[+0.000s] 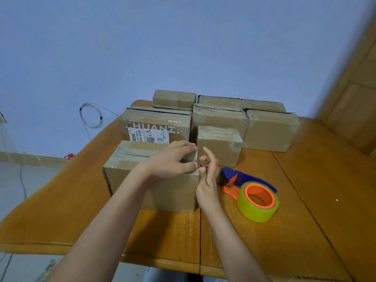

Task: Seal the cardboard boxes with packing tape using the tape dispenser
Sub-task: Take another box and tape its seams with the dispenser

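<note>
Nearest the table's (264, 251) front edge sits the box I'm sealing (154, 180). My left hand (173, 159) lies flat-fingered on its top right corner, pressing the tape end down so it sticks, I judge. My right hand (207, 176) stands beside that corner, fingers loosely spread, gripping nothing. The tape dispenser (250, 190) lies set down just right of it, within reach. Toward the far edge, the other boxes (221, 123) are stacked close together against the wall.
</note>
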Demonstrator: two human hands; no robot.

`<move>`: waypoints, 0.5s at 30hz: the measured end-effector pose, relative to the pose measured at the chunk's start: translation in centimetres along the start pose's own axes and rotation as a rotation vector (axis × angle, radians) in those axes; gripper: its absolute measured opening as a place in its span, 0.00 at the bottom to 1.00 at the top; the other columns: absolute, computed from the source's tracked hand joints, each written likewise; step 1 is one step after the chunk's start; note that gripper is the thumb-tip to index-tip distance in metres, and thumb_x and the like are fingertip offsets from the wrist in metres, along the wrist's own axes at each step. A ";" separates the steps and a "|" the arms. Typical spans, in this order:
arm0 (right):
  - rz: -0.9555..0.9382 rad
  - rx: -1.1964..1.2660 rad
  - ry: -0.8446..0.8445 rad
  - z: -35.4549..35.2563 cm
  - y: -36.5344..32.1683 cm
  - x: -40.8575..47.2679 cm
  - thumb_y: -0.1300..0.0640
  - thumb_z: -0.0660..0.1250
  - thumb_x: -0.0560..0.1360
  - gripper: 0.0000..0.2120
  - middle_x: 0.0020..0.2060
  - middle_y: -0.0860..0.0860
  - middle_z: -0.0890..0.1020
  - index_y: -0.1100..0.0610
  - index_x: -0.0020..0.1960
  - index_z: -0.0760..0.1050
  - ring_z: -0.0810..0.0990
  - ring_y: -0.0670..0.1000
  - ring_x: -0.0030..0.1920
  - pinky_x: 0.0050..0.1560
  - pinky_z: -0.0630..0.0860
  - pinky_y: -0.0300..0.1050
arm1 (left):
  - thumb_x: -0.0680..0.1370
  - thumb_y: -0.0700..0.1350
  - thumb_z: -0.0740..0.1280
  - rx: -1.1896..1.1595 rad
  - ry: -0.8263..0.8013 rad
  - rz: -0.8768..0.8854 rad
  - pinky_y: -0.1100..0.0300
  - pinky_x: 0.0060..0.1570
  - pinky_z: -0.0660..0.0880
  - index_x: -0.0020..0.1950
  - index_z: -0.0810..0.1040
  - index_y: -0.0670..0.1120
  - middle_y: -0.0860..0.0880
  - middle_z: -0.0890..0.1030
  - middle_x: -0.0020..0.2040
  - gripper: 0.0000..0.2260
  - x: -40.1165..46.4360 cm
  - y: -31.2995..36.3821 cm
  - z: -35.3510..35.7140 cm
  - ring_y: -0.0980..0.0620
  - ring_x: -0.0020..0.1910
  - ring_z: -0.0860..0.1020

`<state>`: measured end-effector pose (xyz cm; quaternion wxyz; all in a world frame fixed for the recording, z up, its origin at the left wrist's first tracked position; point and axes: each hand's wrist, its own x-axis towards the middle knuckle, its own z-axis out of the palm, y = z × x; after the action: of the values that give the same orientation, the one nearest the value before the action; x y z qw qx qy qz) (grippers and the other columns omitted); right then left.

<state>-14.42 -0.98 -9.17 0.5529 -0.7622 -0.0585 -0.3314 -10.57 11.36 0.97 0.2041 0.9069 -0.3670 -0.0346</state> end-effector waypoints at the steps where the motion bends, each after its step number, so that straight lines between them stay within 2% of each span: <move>1: -0.001 -0.016 -0.006 0.0 0.1 0.0 0.30 0.44 0.75 0.21 0.54 0.31 0.65 0.27 0.68 0.54 0.65 0.41 0.58 0.56 0.60 0.24 | 0.81 0.50 0.61 -0.004 0.002 -0.001 0.61 0.69 0.57 0.77 0.61 0.45 0.51 0.62 0.76 0.26 0.1 0.0 0.0 0.54 0.73 0.59; 4: -0.007 -0.077 -0.038 -0.3 1.0 -0.2 0.24 0.38 0.69 0.32 0.59 0.38 0.65 0.32 0.72 0.47 0.63 0.42 0.60 0.58 0.56 0.24 | 0.80 0.50 0.62 -0.025 0.011 -0.008 0.61 0.70 0.57 0.76 0.62 0.45 0.51 0.63 0.75 0.26 0.1 -0.1 0.1 0.54 0.73 0.59; 6: 0.016 -0.155 -0.097 -0.4 1.3 -0.6 0.25 0.38 0.71 0.29 0.64 0.44 0.65 0.27 0.70 0.40 0.60 0.40 0.62 0.63 0.57 0.33 | 0.80 0.50 0.63 -0.036 0.020 -0.011 0.60 0.70 0.58 0.76 0.62 0.45 0.51 0.63 0.75 0.26 0.1 -0.2 0.1 0.54 0.73 0.60; 7: 0.042 -0.229 -0.135 -0.5 1.3 -0.9 0.28 0.41 0.74 0.25 0.66 0.47 0.64 0.24 0.69 0.37 0.59 0.41 0.62 0.65 0.59 0.41 | 0.80 0.50 0.63 -0.043 0.021 -0.012 0.59 0.69 0.58 0.76 0.62 0.45 0.51 0.63 0.75 0.26 0.1 -0.3 0.1 0.54 0.72 0.60; 8: 0.065 -0.292 -0.156 -0.7 1.5 -1.3 0.35 0.47 0.79 0.25 0.68 0.49 0.63 0.22 0.67 0.34 0.59 0.44 0.64 0.66 0.60 0.48 | 0.80 0.51 0.63 -0.051 0.020 -0.015 0.59 0.69 0.59 0.76 0.62 0.45 0.51 0.63 0.75 0.26 0.1 -0.4 0.1 0.54 0.72 0.61; 9: 0.066 -0.346 -0.143 -0.7 1.5 -1.5 0.43 0.51 0.81 0.28 0.69 0.50 0.63 0.22 0.66 0.34 0.60 0.47 0.65 0.67 0.61 0.53 | 0.80 0.51 0.63 -0.059 0.019 -0.017 0.60 0.69 0.59 0.76 0.61 0.46 0.51 0.64 0.74 0.26 0.1 -0.4 0.1 0.54 0.72 0.61; 10: 0.045 -0.359 -0.104 -0.7 1.5 -1.6 0.47 0.52 0.81 0.30 0.68 0.50 0.64 0.22 0.67 0.36 0.61 0.48 0.65 0.66 0.63 0.54 | 0.80 0.51 0.63 -0.071 0.017 -0.020 0.59 0.69 0.60 0.76 0.61 0.46 0.51 0.64 0.74 0.26 0.1 -0.3 0.1 0.54 0.71 0.62; 12: 0.016 -0.231 0.064 -0.8 1.0 -1.0 0.38 0.47 0.80 0.20 0.63 0.48 0.66 0.25 0.69 0.46 0.64 0.44 0.63 0.63 0.65 0.48 | 0.80 0.51 0.64 -0.102 0.011 -0.025 0.58 0.70 0.61 0.76 0.62 0.46 0.51 0.64 0.74 0.26 0.1 -0.2 0.0 0.54 0.71 0.62; 13: 0.022 -0.134 0.136 -0.8 0.4 -0.5 0.32 0.45 0.77 0.21 0.61 0.46 0.67 0.26 0.69 0.51 0.64 0.42 0.62 0.62 0.65 0.43 | 0.79 0.51 0.64 -0.113 0.008 -0.029 0.58 0.70 0.62 0.76 0.62 0.46 0.51 0.64 0.74 0.27 0.1 -0.1 -0.1 0.54 0.71 0.62; 15: 0.032 -0.024 0.157 -0.4 -0.3 0.5 0.25 0.43 0.72 0.26 0.61 0.44 0.66 0.27 0.69 0.53 0.63 0.40 0.64 0.61 0.63 0.37 | 0.79 0.51 0.65 -0.126 0.013 -0.034 0.58 0.69 0.62 0.76 0.62 0.46 0.51 0.65 0.74 0.27 0.0 -0.1 -0.1 0.54 0.71 0.63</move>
<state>-14.37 -1.35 -8.59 0.5517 -0.7415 0.0014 -0.3819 -10.48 11.46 1.07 0.2626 0.8985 -0.3474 -0.0551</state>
